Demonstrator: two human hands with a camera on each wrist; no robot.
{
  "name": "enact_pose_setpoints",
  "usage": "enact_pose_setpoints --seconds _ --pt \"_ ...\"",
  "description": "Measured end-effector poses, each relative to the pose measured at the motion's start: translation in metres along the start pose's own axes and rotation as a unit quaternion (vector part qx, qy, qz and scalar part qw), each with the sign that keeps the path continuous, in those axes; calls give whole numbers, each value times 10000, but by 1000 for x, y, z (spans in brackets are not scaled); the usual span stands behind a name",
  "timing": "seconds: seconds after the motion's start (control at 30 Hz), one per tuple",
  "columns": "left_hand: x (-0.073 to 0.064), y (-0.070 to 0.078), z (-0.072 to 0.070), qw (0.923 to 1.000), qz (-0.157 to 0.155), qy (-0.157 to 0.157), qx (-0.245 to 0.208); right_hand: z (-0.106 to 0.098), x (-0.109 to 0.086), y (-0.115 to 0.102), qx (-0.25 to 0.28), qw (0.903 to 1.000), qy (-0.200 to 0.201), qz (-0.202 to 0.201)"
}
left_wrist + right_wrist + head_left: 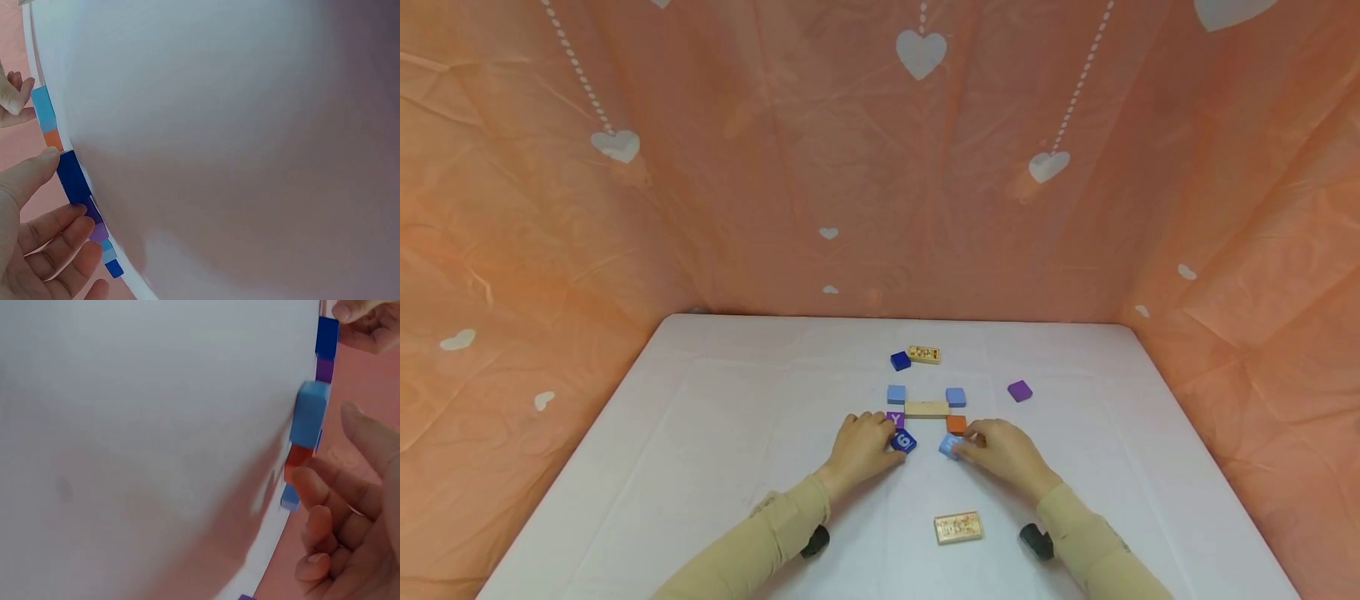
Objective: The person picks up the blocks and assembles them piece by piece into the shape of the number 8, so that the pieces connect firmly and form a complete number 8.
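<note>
My left hand point(862, 447) pinches a dark blue square tile point(903, 442) marked 6, thumb at one end and a finger at the other in the left wrist view. A purple tile point(895, 419) with a Y lies just beyond it. My right hand point(1006, 452) has its thumb and forefinger beside a light blue tile point(950, 446). In the right wrist view, a gap shows between that thumb and the light blue block point(309, 415). An orange tile point(956, 424) sits just behind, close to the forefinger.
A plain wooden bar point(927, 409) spans between the two rows, with light blue tiles point(896, 394) at the far corners. Farther back lie a dark blue tile point(900, 361) and a printed wooden block point(924, 355). A purple tile point(1019, 391) is rightward; another printed block point(958, 527) lies nearer.
</note>
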State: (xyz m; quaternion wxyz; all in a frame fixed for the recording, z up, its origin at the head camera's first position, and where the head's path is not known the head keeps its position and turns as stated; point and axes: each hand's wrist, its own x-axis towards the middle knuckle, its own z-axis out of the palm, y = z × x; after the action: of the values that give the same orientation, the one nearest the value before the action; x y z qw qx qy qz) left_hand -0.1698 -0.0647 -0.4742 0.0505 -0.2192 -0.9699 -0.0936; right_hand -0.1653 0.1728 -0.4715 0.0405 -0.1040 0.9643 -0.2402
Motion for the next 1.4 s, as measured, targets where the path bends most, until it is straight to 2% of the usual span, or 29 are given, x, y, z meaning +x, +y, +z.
enact_pose_setpoints --seconds 0.3,0.47,0.9,1.07,1.4 --pt "-1 -1 1 10000 7 17 -6 -18 9 9 -17 9999 -98 131" --pt "-1 -1 0 10000 -32 -44 -57 -34 18 17 -55 9998 0 207" --pt "-1 -4 1 9998 -105 -196 -11 -63 39 57 -255 9987 371 239" --pt "0 -4 2 9996 -118 -246 -47 -70 41 68 -346 9984 263 354" --pt "0 -4 2 9996 -126 -248 -112 -70 43 79 -435 9977 -73 523"
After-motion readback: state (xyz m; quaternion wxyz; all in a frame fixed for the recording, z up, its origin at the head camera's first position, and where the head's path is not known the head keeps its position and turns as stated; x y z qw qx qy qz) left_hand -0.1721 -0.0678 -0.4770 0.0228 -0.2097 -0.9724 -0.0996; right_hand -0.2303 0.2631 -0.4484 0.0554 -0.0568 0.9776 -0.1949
